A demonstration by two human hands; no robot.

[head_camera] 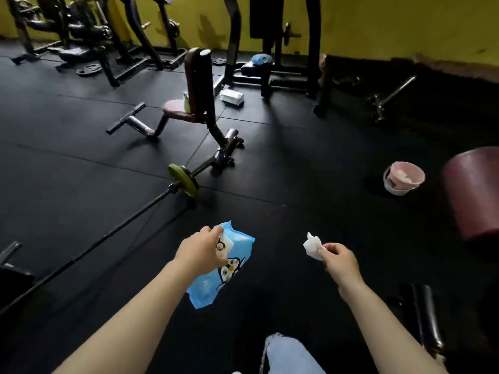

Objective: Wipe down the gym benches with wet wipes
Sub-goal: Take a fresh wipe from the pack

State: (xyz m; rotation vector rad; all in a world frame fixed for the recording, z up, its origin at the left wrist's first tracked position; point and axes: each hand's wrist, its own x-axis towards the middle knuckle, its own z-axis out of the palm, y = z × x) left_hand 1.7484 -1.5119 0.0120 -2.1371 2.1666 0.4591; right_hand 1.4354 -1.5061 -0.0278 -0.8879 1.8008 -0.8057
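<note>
My left hand (201,251) grips a blue wet-wipe pack (229,268) with penguin pictures, held above the black floor. A crumpled white wipe (313,246) is pinched in my right hand (340,263), a little to the right of the pack. A maroon padded bench (475,190) shows at the right edge. Further ahead stands a small seat bench (189,106) with an upright back pad.
A pink and white bucket (403,178) stands on the floor left of the maroon bench. A barbell (151,203) with a yellow-green plate lies diagonally across the mats. A white box (232,98) and weight machines (270,49) line the yellow wall. My knee in jeans (289,354) shows below.
</note>
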